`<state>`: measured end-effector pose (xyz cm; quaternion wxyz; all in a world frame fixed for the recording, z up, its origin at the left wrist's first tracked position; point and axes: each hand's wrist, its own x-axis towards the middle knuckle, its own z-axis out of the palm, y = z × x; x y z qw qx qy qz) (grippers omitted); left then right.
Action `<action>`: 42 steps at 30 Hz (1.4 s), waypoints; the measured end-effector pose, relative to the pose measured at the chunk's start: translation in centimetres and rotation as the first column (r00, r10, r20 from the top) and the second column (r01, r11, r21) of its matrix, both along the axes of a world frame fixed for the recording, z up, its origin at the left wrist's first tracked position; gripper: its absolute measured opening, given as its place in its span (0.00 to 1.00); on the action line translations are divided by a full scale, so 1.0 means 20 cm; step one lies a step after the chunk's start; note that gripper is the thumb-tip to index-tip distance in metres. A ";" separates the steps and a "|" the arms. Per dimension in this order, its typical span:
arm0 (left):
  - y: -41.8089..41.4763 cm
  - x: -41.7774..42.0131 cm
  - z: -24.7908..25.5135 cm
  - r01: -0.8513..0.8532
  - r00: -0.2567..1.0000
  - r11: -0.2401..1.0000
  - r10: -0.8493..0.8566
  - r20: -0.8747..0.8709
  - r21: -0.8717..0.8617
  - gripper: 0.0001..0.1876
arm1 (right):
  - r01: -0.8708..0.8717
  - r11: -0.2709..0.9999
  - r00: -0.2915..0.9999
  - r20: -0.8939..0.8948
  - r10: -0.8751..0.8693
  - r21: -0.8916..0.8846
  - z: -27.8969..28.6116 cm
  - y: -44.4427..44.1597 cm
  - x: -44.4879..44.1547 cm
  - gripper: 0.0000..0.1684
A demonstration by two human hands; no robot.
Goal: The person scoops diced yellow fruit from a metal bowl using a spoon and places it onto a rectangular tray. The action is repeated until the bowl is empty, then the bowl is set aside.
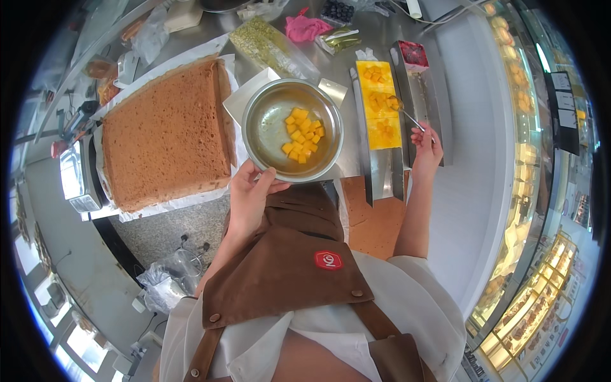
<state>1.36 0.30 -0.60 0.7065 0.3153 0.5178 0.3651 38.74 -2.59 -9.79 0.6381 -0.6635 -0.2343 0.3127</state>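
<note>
My left hand (255, 193) grips the near rim of a steel mixing bowl (267, 124), thumb on top. Cubes of yellow fruit (302, 135), apparently mango, lie in the bowl's right half. A metal spoon (411, 119) is held by its handle in my right hand (426, 145). The spoon's bowl rests at or just over the middle one of three yellow-topped cake pieces (384, 138), which stand in a row in a long metal channel (382, 176). Fruit sits on top of each piece. I cannot tell whether the spoon touches the fruit.
A large brown sponge sheet (167, 138) on paper covers the left. A second channel (425, 110) holds a red-topped cake piece (414, 56) on the right. Behind the bowl lie a bag of green crumbs (267, 43), a pink cloth (305, 27) and blueberries (338, 12).
</note>
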 end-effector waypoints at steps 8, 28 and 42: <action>0.00 0.01 -0.01 0.009 1.000 1.000 -0.009 0.002 0.004 0.08 | 0.055 0.998 0.969 0.243 -0.054 0.004 0.01 0.01 -0.12 0.17; -0.02 0.00 -0.02 0.010 1.000 1.000 -0.010 0.011 0.013 0.09 | 0.012 1.000 0.926 0.379 -0.001 -0.026 0.03 0.00 -0.27 0.16; -0.03 0.00 -0.01 -0.003 1.000 1.000 0.003 0.011 0.015 0.08 | 0.010 0.999 0.937 0.349 0.006 -0.043 0.07 -0.05 -0.27 0.15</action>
